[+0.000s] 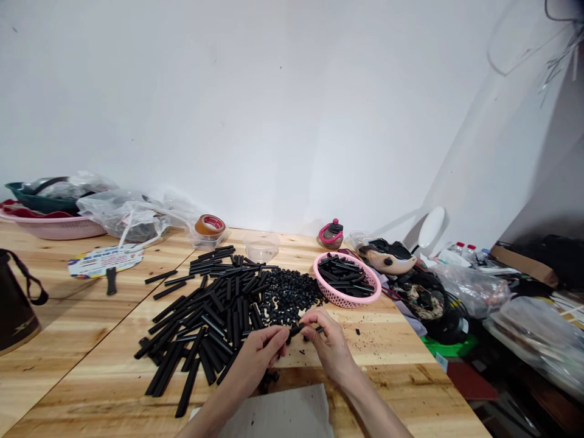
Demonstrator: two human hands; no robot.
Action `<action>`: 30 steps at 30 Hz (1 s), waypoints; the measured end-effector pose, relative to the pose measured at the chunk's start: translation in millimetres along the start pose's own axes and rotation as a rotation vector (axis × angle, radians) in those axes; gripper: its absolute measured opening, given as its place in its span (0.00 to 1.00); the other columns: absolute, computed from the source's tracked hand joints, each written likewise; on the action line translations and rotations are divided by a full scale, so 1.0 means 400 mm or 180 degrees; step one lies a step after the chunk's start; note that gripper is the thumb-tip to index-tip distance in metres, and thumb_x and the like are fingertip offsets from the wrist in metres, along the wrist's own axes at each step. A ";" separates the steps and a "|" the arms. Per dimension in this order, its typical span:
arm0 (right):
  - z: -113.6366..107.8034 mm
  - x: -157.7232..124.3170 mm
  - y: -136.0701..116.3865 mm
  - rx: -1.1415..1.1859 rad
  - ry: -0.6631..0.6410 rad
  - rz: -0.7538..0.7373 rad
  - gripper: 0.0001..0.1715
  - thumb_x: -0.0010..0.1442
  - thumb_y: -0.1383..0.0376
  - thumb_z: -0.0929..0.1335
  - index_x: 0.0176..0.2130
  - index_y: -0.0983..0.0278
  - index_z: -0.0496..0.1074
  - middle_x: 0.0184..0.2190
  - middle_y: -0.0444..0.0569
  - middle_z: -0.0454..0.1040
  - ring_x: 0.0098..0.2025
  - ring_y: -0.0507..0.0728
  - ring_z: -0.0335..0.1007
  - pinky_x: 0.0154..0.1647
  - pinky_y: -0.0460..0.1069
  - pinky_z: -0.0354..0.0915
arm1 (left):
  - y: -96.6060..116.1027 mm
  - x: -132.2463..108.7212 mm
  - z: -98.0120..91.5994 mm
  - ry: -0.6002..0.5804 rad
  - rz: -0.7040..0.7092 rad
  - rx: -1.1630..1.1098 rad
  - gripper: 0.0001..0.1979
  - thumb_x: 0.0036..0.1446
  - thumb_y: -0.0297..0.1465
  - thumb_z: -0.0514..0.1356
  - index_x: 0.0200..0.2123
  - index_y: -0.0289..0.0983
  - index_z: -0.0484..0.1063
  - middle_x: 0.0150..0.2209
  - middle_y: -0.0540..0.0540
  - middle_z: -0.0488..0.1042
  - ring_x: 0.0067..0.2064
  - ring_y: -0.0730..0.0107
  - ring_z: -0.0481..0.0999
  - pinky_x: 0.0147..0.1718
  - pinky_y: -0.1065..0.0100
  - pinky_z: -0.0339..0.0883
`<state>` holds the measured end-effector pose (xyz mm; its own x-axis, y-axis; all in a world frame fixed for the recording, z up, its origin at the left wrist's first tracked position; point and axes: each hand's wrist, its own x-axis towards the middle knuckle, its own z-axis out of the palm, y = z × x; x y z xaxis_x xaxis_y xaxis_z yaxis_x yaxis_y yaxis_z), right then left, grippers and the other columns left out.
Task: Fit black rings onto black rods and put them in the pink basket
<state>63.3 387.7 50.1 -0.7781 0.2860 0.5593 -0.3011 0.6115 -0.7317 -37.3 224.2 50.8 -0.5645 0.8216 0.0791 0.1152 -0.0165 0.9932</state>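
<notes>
Near the table's front, my left hand (267, 345) is closed on a short black tube (295, 330), with its thumb along the tube. My right hand (329, 342) pinches the tube's other end, its fingertips curled around it and partly hiding it. Just beyond my hands lies a heap of small black pieces (292, 295). To the left of my left hand spreads a loose pile of longer black tubes (214, 316). A pink perforated basket (351, 299), holding more black tubes, stands beyond my right hand.
A white sheet (287, 417) lies under my forearms. Toward the wall stand a clear bowl (261, 250), brown tape (210, 225) in a container and a pink-lidded bottle (331, 236). A fan (106, 261) and dark cup (16, 304) are left; bags and clutter fill the right.
</notes>
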 end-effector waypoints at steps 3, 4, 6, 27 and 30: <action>0.001 0.000 0.001 -0.0016 0.0002 -0.0042 0.09 0.66 0.59 0.66 0.37 0.61 0.73 0.34 0.47 0.73 0.38 0.57 0.68 0.38 0.50 0.63 | -0.008 0.001 -0.001 0.0018 0.0015 0.0022 0.25 0.60 0.51 0.55 0.25 0.35 0.69 0.22 0.53 0.60 0.23 0.75 0.54 0.22 0.73 0.45; 0.002 -0.001 0.002 -0.0009 0.0004 -0.0054 0.10 0.66 0.59 0.66 0.37 0.61 0.73 0.34 0.47 0.72 0.38 0.57 0.68 0.38 0.50 0.63 | -0.011 0.002 -0.001 0.0022 0.0009 0.0006 0.25 0.60 0.51 0.55 0.25 0.35 0.69 0.22 0.53 0.60 0.23 0.75 0.54 0.22 0.73 0.44; 0.003 -0.001 0.006 0.0022 0.0003 -0.0076 0.10 0.66 0.59 0.66 0.37 0.61 0.72 0.35 0.48 0.73 0.38 0.57 0.68 0.39 0.50 0.63 | -0.014 0.004 0.000 0.0008 0.0000 -0.0054 0.25 0.59 0.51 0.55 0.25 0.35 0.69 0.22 0.54 0.59 0.23 0.75 0.54 0.22 0.73 0.44; 0.000 -0.004 -0.004 0.0128 -0.0020 -0.0194 0.06 0.63 0.70 0.67 0.40 0.60 0.73 0.37 0.48 0.73 0.42 0.57 0.69 0.43 0.51 0.66 | -0.014 0.007 0.000 -0.0139 -0.0092 -0.0324 0.26 0.57 0.53 0.57 0.26 0.34 0.68 0.24 0.51 0.65 0.23 0.76 0.58 0.20 0.74 0.49; -0.001 -0.003 -0.007 0.0097 -0.0018 -0.0241 0.07 0.63 0.70 0.67 0.40 0.60 0.73 0.38 0.48 0.73 0.42 0.57 0.69 0.42 0.52 0.66 | -0.016 0.007 0.000 -0.0158 -0.0102 -0.0336 0.26 0.57 0.53 0.57 0.26 0.34 0.68 0.24 0.52 0.65 0.23 0.76 0.58 0.20 0.74 0.49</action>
<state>65.3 385.9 51.5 -0.7555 0.2357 0.6113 -0.3757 0.6085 -0.6990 -39.7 226.4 44.6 -0.5250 0.8499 0.0453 0.0094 -0.0475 0.9988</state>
